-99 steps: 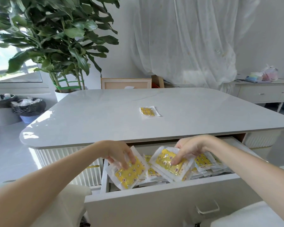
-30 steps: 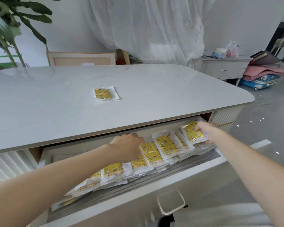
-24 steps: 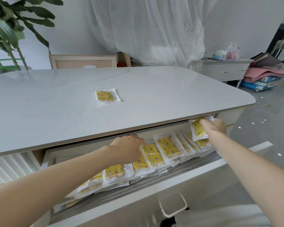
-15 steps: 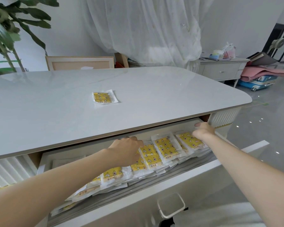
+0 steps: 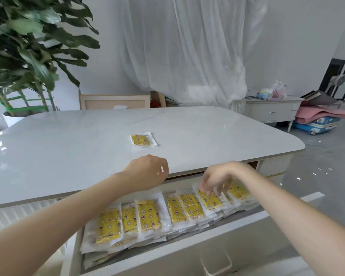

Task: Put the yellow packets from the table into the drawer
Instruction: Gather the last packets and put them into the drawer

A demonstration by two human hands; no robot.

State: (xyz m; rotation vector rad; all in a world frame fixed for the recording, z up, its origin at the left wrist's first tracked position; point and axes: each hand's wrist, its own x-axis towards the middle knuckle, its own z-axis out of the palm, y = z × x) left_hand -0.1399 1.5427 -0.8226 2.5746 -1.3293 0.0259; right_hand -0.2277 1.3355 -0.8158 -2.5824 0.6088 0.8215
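On the white tabletop (image 5: 68, 156) one yellow packet (image 5: 143, 140) lay flat, alone, near the middle and well apart from every edge. Below the near edge the drawer (image 5: 167, 250) stood pulled out, filled with a shingled row of packets (image 5: 147, 216) running left to right, each overlapping its neighbour, stacked in layers.

Left hand (image 5: 147, 172): raised over the near edge of the tabletop, between drawer and lone packet. Grip loosely curled, holding nothing visible. Judged to be placed for a reach forward to the lone packet.

Right hand (image 5: 217, 178): hung over the right part of the drawer, fingers (image 5: 205, 189) spread and pointing down, tips touching or just above the top packets there. Pinching nothing. Judged to be settling the row so it sits flat under the tabletop overhang.

Clearances: the path from left hand to lone packet was bare surface, nothing to knock. The packet lay flush on a smooth top, so a pinch at its clear border or a slide toward the edge seems the easier pickup. The drawer looked nearly full; the gap between stack top and tabletop underside was narrow at the back, so the last packet would likely go in from the front. Task judged nearly complete.
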